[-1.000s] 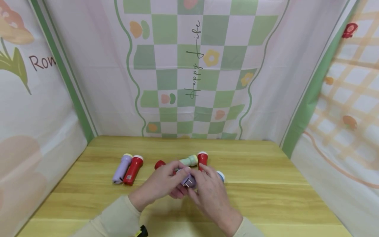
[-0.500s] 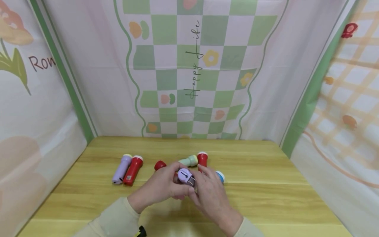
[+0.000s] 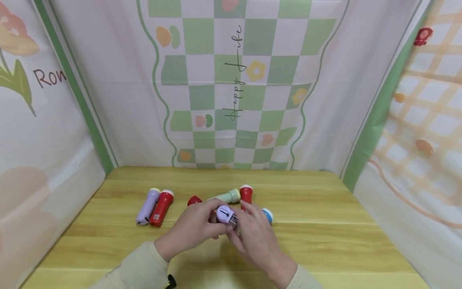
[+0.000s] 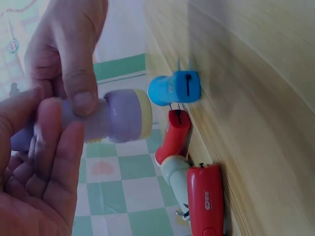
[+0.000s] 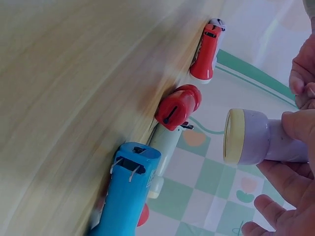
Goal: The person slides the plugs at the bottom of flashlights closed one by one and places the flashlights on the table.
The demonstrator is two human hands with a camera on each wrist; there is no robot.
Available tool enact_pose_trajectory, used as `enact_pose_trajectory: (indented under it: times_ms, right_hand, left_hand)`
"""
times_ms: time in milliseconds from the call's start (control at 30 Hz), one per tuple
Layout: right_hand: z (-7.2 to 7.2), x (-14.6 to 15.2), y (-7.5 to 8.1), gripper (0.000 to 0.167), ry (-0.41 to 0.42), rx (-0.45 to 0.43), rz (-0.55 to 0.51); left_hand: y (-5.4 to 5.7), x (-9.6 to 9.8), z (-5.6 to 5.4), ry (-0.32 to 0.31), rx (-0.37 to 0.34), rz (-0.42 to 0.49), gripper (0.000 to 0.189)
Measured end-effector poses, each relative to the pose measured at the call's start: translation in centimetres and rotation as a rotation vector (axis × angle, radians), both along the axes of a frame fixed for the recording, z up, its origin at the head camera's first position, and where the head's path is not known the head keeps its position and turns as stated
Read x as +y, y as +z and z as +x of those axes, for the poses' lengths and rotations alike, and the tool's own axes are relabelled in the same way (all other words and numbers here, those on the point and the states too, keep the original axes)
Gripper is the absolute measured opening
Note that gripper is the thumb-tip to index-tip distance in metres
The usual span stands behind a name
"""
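A light purple flashlight (image 3: 224, 214) with a pale yellow lens rim is held between both hands above the table. Its tail end, with a dark slot and two metal plug prongs, faces up in the head view. My left hand (image 3: 196, 224) grips the tail part, its thumb along the near side. My right hand (image 3: 258, 237) holds the body from the other side; in the right wrist view its thumb and fingers close on the flashlight just behind the wide head (image 5: 246, 136). The left wrist view shows the right thumb on the barrel and the left fingers (image 4: 66, 152) curled at it.
Beyond my hands lie a red flashlight (image 3: 194, 200), a mint green one (image 3: 231, 196), another red one (image 3: 246, 194) and a blue one (image 3: 267, 214). At the left, a purple flashlight (image 3: 148, 206) and a red one (image 3: 161, 208) lie side by side. Printed curtains enclose the wooden table (image 3: 325, 241).
The left thumb has slid off the tail end to the near side, so the slotted end now shows. The flashlight has tilted and its prongs point more to the right.
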State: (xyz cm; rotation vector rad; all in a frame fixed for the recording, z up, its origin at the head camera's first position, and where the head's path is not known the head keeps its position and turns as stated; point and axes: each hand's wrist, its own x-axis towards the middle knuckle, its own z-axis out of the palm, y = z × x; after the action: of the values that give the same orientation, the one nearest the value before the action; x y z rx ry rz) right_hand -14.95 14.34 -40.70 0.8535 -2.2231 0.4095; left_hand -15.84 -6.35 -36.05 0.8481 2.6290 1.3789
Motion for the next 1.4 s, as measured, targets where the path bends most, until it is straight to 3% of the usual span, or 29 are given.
enact_pose_trajectory:
  times_ms: [167,333,600,800,933,1200,1400]
  right_hand:
    - [-0.1,0.0,0.1,0.04,0.03,-0.006,-0.002]
    - [0.0,0.0,0.2,0.037,0.047,-0.059,0.002]
    - [0.2,0.0,0.5,0.042,0.049,-0.153,0.003]
    - [0.1,0.0,0.7,0.038,0.068,-0.169,0.004]
    - [0.2,0.0,0.9,0.032,0.059,-0.195,-0.006]
    - [0.4,0.0,1.1,0.036,0.028,-0.271,-0.025]
    - [0.5,0.2,1.1,0.046,0.048,-0.25,-0.06]
  left_hand:
    - [-0.3,-0.1,-0.2,0.074,0.207,-0.086,0.032]
    - [-0.7,-0.3,-0.3,0.116,0.285,-0.091,0.038]
    - [-1.2,-0.2,-0.4,0.023,0.179,0.079,0.039]
    - [-1.4,-0.1,-0.2,0.005,0.142,0.157,0.038]
    - [-1.3,0.0,0.0,0.01,0.125,0.182,0.037]
    - [-1.2,0.1,0.2,0.059,0.103,0.193,0.036]
    - [-1.2,0.0,0.2,0.11,0.071,0.165,0.038]
